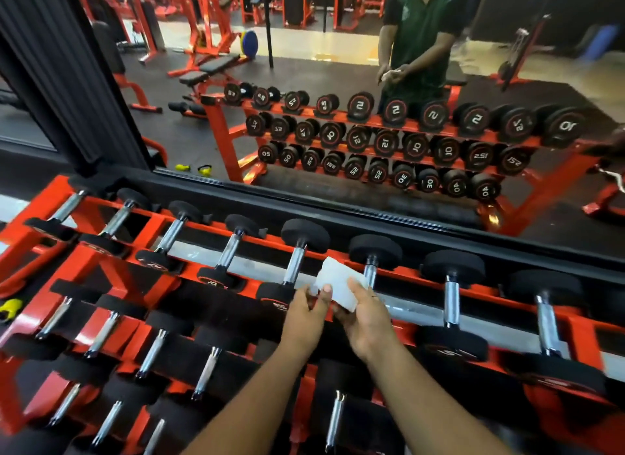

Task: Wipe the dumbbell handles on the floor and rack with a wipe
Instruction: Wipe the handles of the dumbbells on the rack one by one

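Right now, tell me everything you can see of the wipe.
The wipe is a small white sheet, folded or bunched into a rough rectangle, looking like thin soft fabric or paper. Both hands hold it above the top shelf: the left hand pinches its lower left edge, the right hand grips its right side. It touches no handle.

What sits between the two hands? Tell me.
In the head view, the white wipe spans the gap; left hand and right hand each pinch an edge.
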### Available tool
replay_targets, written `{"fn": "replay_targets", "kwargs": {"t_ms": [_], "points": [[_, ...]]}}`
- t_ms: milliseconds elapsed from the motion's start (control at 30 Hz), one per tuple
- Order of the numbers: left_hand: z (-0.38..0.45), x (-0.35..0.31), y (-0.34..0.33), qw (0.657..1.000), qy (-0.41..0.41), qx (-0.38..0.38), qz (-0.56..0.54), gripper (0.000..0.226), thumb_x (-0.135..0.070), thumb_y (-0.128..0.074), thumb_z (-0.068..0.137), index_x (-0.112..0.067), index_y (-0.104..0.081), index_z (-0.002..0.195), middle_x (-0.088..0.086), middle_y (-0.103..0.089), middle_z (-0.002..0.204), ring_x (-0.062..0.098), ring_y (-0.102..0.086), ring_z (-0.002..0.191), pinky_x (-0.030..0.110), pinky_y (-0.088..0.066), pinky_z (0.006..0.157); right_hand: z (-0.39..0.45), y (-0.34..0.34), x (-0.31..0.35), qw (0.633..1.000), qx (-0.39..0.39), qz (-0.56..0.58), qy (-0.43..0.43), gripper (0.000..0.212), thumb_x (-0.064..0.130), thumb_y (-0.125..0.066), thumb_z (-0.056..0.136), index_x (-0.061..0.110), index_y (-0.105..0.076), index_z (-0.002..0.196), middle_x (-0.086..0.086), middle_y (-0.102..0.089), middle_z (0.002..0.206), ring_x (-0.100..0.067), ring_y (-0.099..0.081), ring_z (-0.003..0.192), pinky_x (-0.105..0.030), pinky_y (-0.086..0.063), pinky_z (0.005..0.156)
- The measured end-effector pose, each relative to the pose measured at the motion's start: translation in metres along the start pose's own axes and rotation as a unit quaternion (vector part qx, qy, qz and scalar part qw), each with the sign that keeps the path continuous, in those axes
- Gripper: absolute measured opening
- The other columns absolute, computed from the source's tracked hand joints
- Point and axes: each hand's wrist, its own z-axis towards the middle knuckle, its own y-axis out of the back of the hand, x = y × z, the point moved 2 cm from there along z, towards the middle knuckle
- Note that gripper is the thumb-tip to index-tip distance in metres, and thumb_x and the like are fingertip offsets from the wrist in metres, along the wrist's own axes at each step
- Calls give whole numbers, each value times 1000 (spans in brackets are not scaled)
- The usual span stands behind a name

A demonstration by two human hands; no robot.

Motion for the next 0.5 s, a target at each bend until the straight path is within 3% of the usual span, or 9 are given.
{"fn": "replay_targets", "kwargs": {"t_ms": [67,133,233,300,367,500], "points": [[-25,-13,-17,996,13,29,-86,48,-59,-67,86,-12,-72,97,2,-75,91,20,-71,90,40,-55,87,-21,14,5,1000,1,7,8,17,12,-56,100,10,-67,113,-15,-76,103,-30,-73,93,-44,-58,83],[-47,-21,-30,991,-4,33,-130,32,-44,-74,82,-12,-72,85,3,-76,81,19,-70,76,37,-55,75,-39,33,10,999,-3,-32,19,16,8,-56,99,12,-67,110,-16,-76,101,-29,-73,90,-42,-60,78],[-65,-32,-39,995,-45,16,-86,25,-36,-73,79,-13,-74,87,7,-77,83,28,-75,80,49,-60,79,-58,64,27,990,14,-135,44,19,6,-59,97,13,-67,112,-12,-76,102,-26,-72,88,-39,-59,75],[-75,-36,-45,996,-72,26,-53,19,-32,-72,82,-16,-76,91,5,-78,89,30,-75,88,55,-60,82,-68,82,43,974,56,-208,74,22,9,-62,97,15,-67,117,-8,-76,107,-26,-73,95,-45,-60,83],[-84,-38,-51,994,-86,51,-33,17,-24,-73,88,-15,-76,101,5,-78,96,31,-75,94,55,-61,82,-76,96,62,957,95,-259,92,27,16,-66,97,20,-66,123,-3,-76,109,-25,-73,101,-47,-60,88],[-102,-49,-55,992,-97,71,-37,23,-17,-74,90,-10,-72,112,9,-78,102,30,-75,97,47,-61,84,-84,107,84,913,155,-360,111,24,12,-64,97,22,-69,119,2,-77,106,-19,-75,96,-43,-61,81]]}}
